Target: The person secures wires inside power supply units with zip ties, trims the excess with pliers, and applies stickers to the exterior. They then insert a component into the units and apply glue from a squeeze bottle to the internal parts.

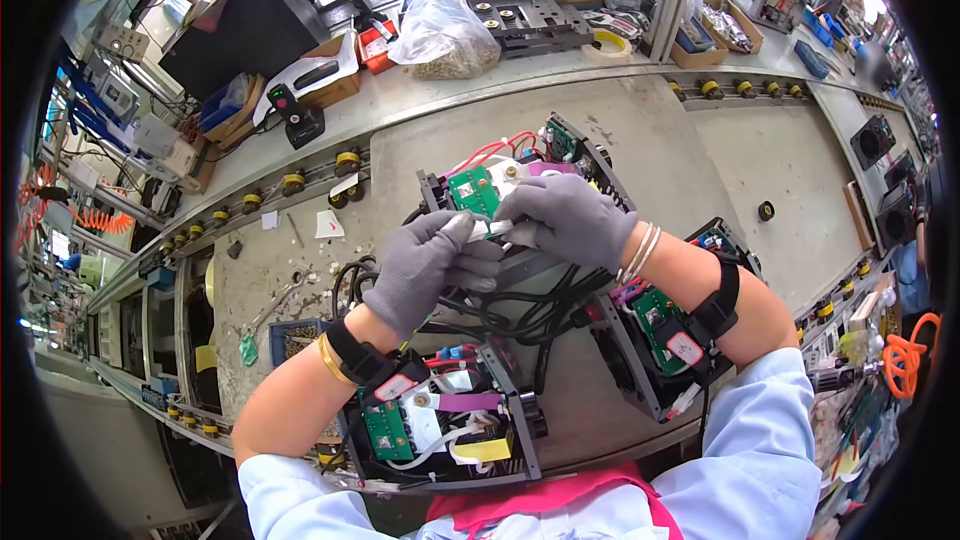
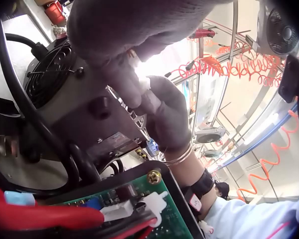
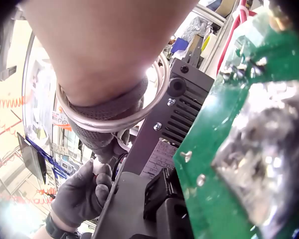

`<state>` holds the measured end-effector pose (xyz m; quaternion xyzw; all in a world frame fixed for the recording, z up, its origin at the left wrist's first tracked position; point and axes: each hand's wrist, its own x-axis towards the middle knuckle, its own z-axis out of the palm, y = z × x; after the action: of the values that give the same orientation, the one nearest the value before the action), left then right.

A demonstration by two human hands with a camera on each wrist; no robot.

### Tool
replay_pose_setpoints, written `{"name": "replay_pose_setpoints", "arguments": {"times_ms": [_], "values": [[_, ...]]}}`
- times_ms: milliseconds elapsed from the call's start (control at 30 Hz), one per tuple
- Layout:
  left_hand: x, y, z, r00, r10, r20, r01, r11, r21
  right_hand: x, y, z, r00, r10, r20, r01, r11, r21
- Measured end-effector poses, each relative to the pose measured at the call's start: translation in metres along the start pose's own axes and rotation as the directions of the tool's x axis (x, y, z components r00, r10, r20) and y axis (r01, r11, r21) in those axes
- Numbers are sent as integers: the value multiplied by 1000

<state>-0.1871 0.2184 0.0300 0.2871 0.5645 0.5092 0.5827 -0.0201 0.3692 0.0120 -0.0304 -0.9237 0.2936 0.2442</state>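
In the head view both grey-gloved hands meet over the front edge of the far device, whose green board (image 1: 472,192) shows behind them. The left hand (image 1: 425,265) pinches a small white piece (image 1: 480,231) between thumb and fingers. From the other side the right hand (image 1: 568,218) pinches the piece's other end, its fingers bent. The left wrist view shows the left hand (image 2: 134,30) and the right hand (image 2: 167,117) close together at a bright white spot. In the right wrist view the left hand (image 3: 82,196) has its fingertips beside the device's dark casing (image 3: 162,117); the piece's exact shape is unclear.
Two more open devices stand nearer the body, one with a yellow block (image 1: 483,451) at left, one at right (image 1: 655,325). Black cables (image 1: 510,315) lie between them. A blue bin (image 1: 297,338) of small parts sits at left, and a roller rail (image 1: 293,183) runs behind.
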Motion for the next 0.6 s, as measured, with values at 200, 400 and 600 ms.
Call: {"name": "replay_pose_setpoints", "arguments": {"times_ms": [200,400,600], "values": [[1,0,1,999,-24,23,24,1000,17,0,0,0,1000,-17,10,17,999,-45],[-1,-2,6,1000,12,-25,-12,1000,28,0,-5,-2,999,-2,36,6,993,-115],[-1,-5,5,999,45,-15,-45,999,-4,1,-5,2,999,-25,19,29,979,-201]]}}
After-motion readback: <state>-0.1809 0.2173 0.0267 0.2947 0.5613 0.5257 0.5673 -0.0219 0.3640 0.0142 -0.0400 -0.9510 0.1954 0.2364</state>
